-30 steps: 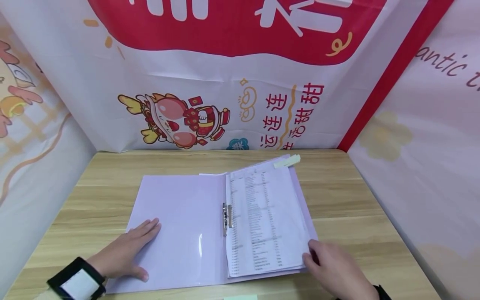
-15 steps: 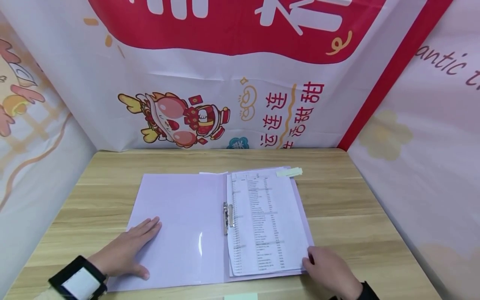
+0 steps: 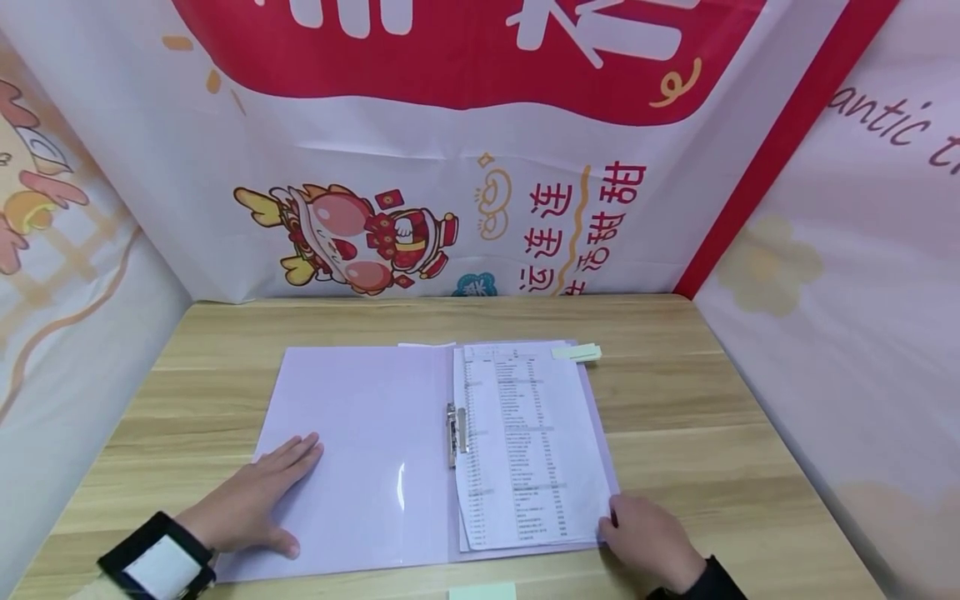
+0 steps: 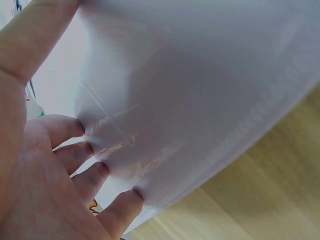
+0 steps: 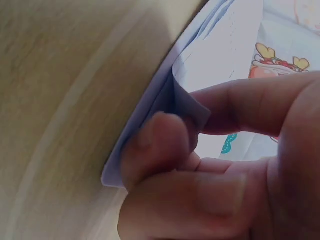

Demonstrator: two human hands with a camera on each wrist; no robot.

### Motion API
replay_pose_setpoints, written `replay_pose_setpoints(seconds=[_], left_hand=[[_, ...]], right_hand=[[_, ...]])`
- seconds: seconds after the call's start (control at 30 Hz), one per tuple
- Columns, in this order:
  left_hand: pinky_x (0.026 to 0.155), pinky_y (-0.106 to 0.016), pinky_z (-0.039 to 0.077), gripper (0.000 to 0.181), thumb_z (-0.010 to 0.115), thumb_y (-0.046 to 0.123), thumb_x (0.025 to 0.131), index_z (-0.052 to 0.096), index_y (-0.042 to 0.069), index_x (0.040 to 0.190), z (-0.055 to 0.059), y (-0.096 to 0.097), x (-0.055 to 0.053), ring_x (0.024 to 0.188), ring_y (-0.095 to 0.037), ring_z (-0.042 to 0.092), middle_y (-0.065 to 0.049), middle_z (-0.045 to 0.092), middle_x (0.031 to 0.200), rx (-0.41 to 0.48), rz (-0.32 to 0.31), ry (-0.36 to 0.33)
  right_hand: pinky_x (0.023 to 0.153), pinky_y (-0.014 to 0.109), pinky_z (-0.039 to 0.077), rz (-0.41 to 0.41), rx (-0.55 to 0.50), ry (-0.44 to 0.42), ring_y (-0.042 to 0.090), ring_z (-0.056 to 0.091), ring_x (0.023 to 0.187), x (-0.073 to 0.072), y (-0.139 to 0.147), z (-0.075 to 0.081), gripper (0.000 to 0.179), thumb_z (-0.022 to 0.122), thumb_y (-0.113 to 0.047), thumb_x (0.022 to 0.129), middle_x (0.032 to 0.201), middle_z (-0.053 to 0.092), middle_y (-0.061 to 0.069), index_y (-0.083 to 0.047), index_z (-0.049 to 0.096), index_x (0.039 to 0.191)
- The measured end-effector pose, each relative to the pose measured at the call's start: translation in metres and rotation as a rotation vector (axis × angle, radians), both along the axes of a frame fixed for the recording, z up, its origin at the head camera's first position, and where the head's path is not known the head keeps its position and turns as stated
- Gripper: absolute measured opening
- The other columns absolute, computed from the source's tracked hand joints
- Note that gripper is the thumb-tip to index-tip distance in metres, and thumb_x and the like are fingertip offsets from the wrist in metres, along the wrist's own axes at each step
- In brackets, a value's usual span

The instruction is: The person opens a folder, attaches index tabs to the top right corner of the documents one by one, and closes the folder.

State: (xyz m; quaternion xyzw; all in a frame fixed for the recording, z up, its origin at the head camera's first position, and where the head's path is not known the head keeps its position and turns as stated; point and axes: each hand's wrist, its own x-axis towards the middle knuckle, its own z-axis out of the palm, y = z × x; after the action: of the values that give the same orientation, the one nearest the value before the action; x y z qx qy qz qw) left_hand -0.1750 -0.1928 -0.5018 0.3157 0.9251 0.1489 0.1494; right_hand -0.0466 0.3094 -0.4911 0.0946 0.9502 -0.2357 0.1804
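A lilac folder [image 3: 360,433] lies spread open on the wooden table, with a metal clip [image 3: 452,433] at its spine. Printed sheets [image 3: 525,450] rest on its right half, and pale green sticky tabs [image 3: 577,352] jut from their top right corner. My left hand [image 3: 262,496] presses on the left cover with straight fingers spread; the left wrist view shows its fingertips [image 4: 127,200] on the glossy plastic. At the lower right corner, my right hand [image 3: 648,533] pinches a curled-up sheet corner [image 5: 197,107] between finger and thumb, just above the folder's edge [image 5: 112,172].
A pale green slip [image 3: 482,592] lies at the table's near edge, partly cut off by the frame. Behind the wooden table [image 3: 675,400] hangs a printed cloth [image 3: 337,133], with more cloth along both sides. A white edge of paper [image 3: 426,344] peeks out behind the folder's top.
The sheets and right cover, raised and slanted at the top right earlier, have come down flatter. My right hand has shifted slightly left and down with the corner. My left hand stays put.
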Motion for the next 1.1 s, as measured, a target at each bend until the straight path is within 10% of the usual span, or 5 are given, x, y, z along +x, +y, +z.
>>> replay_pose_setpoints(seconds=[1.1], left_hand=[[0.105,-0.071,0.034,0.132,0.079,0.071,0.051,0.039,-0.003,0.153,-0.0010,-0.0018,0.0006,0.144,-0.051,0.030,-0.026,0.031,0.160,-0.008,-0.020,0.040]], right_hand=[[0.054,0.031,0.034,-0.013,0.001,-0.024,0.019,0.047,0.057,0.0001,-0.0022,0.0004,0.008,0.063,-0.015,0.090,0.067,0.050,0.004,-0.008,0.061,0.087]])
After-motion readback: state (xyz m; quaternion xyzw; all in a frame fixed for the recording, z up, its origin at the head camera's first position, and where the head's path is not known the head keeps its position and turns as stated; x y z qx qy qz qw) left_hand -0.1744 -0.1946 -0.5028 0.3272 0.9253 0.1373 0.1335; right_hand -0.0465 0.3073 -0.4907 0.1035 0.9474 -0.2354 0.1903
